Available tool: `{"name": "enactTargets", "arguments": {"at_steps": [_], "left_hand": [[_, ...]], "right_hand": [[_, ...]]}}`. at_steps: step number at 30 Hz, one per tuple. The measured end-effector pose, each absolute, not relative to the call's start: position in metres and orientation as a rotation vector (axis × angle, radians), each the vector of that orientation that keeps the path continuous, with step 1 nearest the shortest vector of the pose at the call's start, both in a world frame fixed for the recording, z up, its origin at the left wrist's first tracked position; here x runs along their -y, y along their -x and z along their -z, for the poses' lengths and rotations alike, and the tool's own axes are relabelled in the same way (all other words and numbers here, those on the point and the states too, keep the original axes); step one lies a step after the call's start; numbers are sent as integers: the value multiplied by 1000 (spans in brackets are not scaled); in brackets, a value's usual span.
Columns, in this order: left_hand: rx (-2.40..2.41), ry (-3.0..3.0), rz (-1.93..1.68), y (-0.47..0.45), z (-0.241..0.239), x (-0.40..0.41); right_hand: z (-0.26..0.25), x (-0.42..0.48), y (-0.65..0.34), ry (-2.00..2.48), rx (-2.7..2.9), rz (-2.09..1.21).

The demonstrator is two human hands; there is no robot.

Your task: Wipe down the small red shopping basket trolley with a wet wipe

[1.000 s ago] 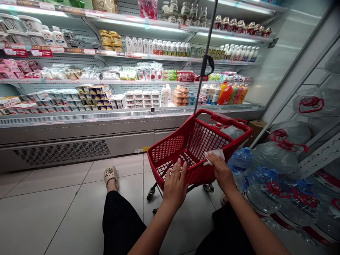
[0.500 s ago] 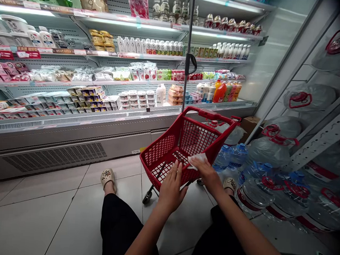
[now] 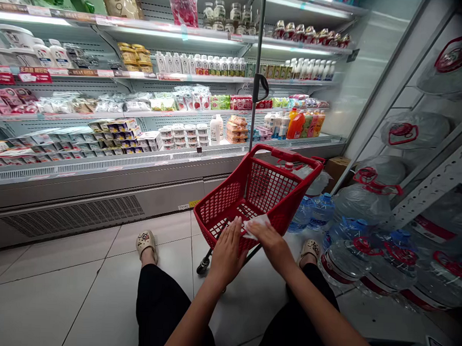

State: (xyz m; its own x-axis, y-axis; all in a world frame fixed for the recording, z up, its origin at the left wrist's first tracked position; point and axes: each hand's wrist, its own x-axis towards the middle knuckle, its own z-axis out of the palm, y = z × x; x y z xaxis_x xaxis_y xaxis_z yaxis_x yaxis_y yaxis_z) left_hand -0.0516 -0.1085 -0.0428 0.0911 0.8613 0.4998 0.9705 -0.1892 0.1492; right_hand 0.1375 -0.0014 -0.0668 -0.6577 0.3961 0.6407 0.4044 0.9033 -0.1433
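Observation:
A red plastic shopping cart (image 3: 224, 201) with latticed sides stands in front of me, its wheels on the tiled floor. My right hand (image 3: 272, 248) has a crumpled white tissue (image 3: 258, 224) under its fingers, over the cart's near end. Beside it, my left hand (image 3: 227, 252) lies with the fingers stretched out and together, at or just above the near rim. Whether it touches the plastic I cannot tell. Both hands partly hide that near edge.
A refrigerated display (image 3: 173, 165) with dairy, yogurt and bottled drinks runs across the back. Large water bottles (image 3: 349, 260) stand on the floor at right, by a white metal rack (image 3: 441, 172). My feet in beige clogs (image 3: 147, 245) flank the cart.
My right hand has moved left with the tissue along the near end of the cart, closer to the left hand. The left hand has shifted slightly left.

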Motion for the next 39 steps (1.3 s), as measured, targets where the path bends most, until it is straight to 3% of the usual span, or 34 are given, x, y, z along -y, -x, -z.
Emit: {"name": "enactTargets", "arguments": {"at_steps": [6, 15, 23, 29, 39], "left_hand": [[1914, 2116, 716, 72, 42, 110], [1957, 2015, 704, 61, 44, 109], [1980, 2005, 727, 50, 44, 112], [1968, 2038, 813, 54, 48, 112], [1814, 2262, 584, 105, 40, 117]], "right_hand": [[54, -41, -163, 759, 2226, -52], [63, 39, -103, 576, 2341, -58], [48, 9, -136, 779, 2248, -36], [60, 41, -110, 552, 2405, -40], [53, -36, -165, 760, 2280, -90]]}}
